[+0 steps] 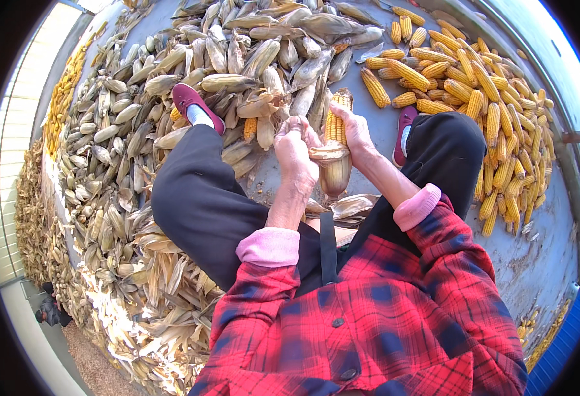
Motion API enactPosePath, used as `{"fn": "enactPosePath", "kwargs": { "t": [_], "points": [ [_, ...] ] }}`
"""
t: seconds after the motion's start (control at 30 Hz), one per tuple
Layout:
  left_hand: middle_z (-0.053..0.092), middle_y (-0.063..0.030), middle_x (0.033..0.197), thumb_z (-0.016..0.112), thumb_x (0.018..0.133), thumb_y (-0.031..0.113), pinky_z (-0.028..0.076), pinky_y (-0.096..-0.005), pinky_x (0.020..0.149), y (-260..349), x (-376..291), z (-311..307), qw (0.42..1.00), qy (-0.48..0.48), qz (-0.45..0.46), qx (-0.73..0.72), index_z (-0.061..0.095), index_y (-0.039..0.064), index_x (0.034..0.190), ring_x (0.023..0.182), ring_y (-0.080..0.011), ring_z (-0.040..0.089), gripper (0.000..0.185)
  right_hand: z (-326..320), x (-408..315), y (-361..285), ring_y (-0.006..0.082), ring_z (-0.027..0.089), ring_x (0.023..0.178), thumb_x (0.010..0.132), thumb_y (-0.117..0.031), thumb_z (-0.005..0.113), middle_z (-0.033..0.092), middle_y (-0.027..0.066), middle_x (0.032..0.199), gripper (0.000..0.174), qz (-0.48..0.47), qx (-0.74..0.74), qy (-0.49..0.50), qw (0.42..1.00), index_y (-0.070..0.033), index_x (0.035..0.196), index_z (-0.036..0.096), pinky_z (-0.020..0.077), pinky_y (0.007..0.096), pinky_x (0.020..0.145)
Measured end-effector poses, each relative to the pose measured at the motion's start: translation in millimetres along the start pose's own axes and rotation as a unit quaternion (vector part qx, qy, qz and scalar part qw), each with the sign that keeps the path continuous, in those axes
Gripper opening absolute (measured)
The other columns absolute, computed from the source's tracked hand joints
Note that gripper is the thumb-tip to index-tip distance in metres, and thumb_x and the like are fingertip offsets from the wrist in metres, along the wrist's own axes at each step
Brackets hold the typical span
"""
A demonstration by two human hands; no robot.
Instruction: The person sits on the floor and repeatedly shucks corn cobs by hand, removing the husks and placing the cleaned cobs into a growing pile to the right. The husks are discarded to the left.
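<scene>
A partly husked ear of corn point(336, 129) is held upright between my knees. Its upper part shows bare yellow kernels, while pale dry husk point(334, 173) still wraps the lower end. My right hand point(352, 127) grips the ear from the right, with the thumb lying along the kernels. My left hand point(296, 143) is closed at the ear's left side, pinching a peeled-back strip of husk point(327, 152). Parts of the left fingers are hidden behind the fist. Loose husks point(354, 207) lie just below the ear, between my legs.
Unhusked ears point(230, 59) are heaped ahead and to the left. At the right lies a pile of husked yellow ears point(468, 94). Stripped husks point(171, 297) spread at the lower left. Another person point(52, 309) is at the far left edge. A wall point(547, 44) borders the right.
</scene>
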State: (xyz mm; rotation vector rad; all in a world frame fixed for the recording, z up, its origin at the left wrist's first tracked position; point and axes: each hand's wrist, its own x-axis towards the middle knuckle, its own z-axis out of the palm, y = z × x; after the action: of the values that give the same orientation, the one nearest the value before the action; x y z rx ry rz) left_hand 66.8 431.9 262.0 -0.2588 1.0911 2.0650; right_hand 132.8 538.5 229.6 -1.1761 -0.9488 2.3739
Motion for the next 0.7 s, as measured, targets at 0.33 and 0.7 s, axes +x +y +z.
{"fn": "enactPosePath", "kwargs": {
  "t": [0.33,0.7],
  "points": [
    [0.044,0.0027,0.060,0.049,0.098,0.019,0.035,-0.0229,0.046,7,-48,3,0.992,-0.023,0.000,0.126,0.056,0.006,0.080,0.048,-0.0085,0.040,0.023,-48,90,19,0.0268,0.058,0.048,0.077,-0.031,0.073,0.057,0.0123,0.064,0.036,-0.059,0.019,0.188,0.980,-0.001,0.086,0.055,0.0525,0.0396,0.047],
    [0.061,-0.0207,0.110,0.078,0.072,0.044,0.046,-0.0345,0.086,-52,-12,-37,0.772,-0.062,0.007,0.632,0.048,-0.002,0.125,0.102,-0.0258,0.059,0.075,-30,62,2,0.0216,0.059,0.092,0.079,-0.051,0.069,0.064,0.0172,0.100,0.062,-0.216,-0.296,0.183,0.912,0.005,0.104,0.059,0.0448,0.0344,0.084]
  ]
}}
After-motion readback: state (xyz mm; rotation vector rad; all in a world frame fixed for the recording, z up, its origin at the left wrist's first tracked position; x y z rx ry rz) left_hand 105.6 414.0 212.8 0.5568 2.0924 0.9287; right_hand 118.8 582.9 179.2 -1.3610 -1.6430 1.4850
